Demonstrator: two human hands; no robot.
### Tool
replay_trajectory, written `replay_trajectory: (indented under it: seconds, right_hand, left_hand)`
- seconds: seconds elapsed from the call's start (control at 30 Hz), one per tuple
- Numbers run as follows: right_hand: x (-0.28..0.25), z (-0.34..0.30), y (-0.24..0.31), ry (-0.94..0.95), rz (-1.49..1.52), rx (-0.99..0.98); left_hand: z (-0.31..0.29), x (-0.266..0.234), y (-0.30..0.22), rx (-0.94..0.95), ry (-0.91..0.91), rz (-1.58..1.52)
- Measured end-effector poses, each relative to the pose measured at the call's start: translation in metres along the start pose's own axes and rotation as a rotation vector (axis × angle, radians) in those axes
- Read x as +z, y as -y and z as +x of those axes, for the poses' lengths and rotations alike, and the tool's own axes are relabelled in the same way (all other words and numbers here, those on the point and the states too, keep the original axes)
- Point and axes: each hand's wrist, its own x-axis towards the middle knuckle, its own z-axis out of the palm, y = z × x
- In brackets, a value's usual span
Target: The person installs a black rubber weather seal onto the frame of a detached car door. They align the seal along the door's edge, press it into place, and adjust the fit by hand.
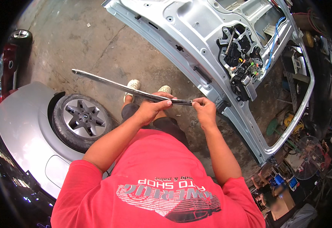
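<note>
A long, thin trim strip (112, 83), black with a pale silvery edge, stretches across in front of me, its far end reaching out to the left over the floor. My left hand (153, 109) is closed round it near its right part, thumb on top and fingers behind. At the strip's right tip, my right hand (204, 109) pinches the end between thumb and fingers. Just to the right of that hand stands a bare silver-grey car door shell (196, 41), with a black window regulator module (242, 57) and blue wiring (276, 38) on it.
On my left is a silver car with its rear fender (33, 125) and wheel (84, 117) close by. A red vehicle (8, 68) stands farther left. A standing fan (308, 157) and clutter lie beyond the door's window frame. The concrete floor (74, 38) is stained.
</note>
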Motion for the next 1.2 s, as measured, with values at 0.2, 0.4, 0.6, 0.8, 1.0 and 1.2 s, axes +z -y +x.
replay_trajectory:
  seconds: [0.2, 0.4, 0.6, 0.8, 1.0, 1.2]
  right_hand:
    - [0.012, 0.003, -0.007, -0.082, -0.171, 0.023]
    - [0.027, 0.002, -0.015, -0.178, -0.385, -0.070]
    - [0.021, 0.005, -0.031, -0.059, -0.363, -0.012]
    - [0.011, 0.003, -0.002, 0.067, -0.285, 0.190]
    - [0.026, 0.008, -0.015, -0.025, -0.776, -0.094]
    - [0.020, 0.011, -0.014, 0.141, -0.594, -0.035]
  left_hand:
    - [-0.011, 0.014, -0.008, 0.052, 0.019, 0.309]
    - [-0.017, 0.020, 0.008, 0.094, -0.009, 0.321]
    - [-0.021, 0.014, 0.009, 0.114, -0.052, 0.417]
    - [-0.020, 0.012, 0.005, 0.097, -0.051, 0.409]
    - [-0.023, 0.015, 0.027, 0.172, 0.015, 0.339]
    - [-0.026, 0.012, 0.018, 0.144, 0.000, 0.354]
